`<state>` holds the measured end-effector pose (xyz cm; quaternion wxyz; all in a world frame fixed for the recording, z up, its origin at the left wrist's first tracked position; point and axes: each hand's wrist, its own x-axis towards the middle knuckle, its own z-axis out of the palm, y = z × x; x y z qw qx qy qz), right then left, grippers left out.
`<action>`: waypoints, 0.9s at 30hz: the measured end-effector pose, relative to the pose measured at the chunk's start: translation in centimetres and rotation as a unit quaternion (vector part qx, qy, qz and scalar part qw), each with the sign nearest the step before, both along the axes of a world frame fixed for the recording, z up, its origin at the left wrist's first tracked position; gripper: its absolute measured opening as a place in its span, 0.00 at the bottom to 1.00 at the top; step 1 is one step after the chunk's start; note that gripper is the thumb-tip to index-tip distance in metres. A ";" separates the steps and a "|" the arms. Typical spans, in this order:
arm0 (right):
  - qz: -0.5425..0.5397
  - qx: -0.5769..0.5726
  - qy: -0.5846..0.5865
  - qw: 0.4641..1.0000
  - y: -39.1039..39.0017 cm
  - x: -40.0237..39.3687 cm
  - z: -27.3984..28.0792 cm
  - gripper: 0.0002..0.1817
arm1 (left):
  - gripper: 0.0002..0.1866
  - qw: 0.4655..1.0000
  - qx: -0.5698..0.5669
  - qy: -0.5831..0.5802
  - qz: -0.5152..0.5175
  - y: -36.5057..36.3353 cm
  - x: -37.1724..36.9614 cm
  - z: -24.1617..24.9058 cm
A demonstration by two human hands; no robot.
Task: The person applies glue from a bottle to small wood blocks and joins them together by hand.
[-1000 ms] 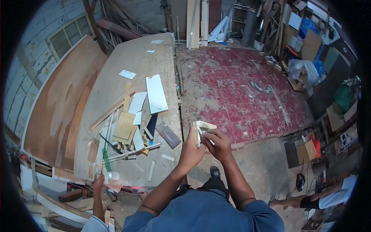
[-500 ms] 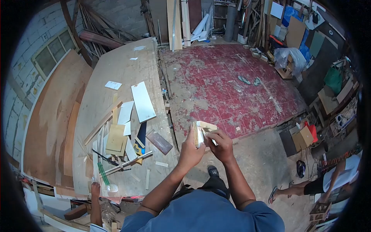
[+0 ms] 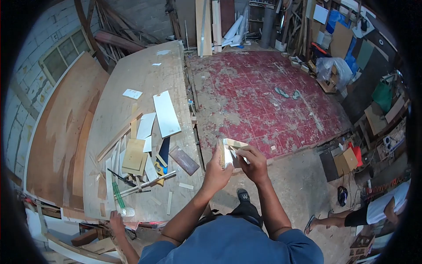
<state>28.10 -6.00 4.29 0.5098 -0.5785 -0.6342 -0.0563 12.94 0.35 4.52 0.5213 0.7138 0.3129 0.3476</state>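
A small piece of wood with a white face (image 3: pixel 227 154) is held up in front of my body, above the floor near the table's right edge. My left hand (image 3: pixel 216 172) grips it from the left and below, with the thumb on its lower part. My right hand (image 3: pixel 252 163) is at its right side with the fingers pinched together close to the white face. Whatever small thing is between those fingers is too small to make out. The wooden table (image 3: pixel 145 79) lies to the left of both hands.
White boards (image 3: pixel 167 114), a yellowish board (image 3: pixel 134 156), a dark block (image 3: pixel 184 161) and sticks lie on the table. Another person's hand (image 3: pixel 117 221) is at its front edge. A second person (image 3: pixel 382 207) stands right. Sandals (image 3: pixel 281 92) lie on red tiles.
The other person's hand at the table's front edge has shifted right and down. The person at the right has moved an arm. The view has turned slightly; my hands keep nearly the same pose.
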 end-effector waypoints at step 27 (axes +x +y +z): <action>0.087 0.008 -0.002 0.996 3.9 -5.5 0.2 0.11 | 0.39 0.996 -0.011 0.001 0.086 0.7 -6.2 1.4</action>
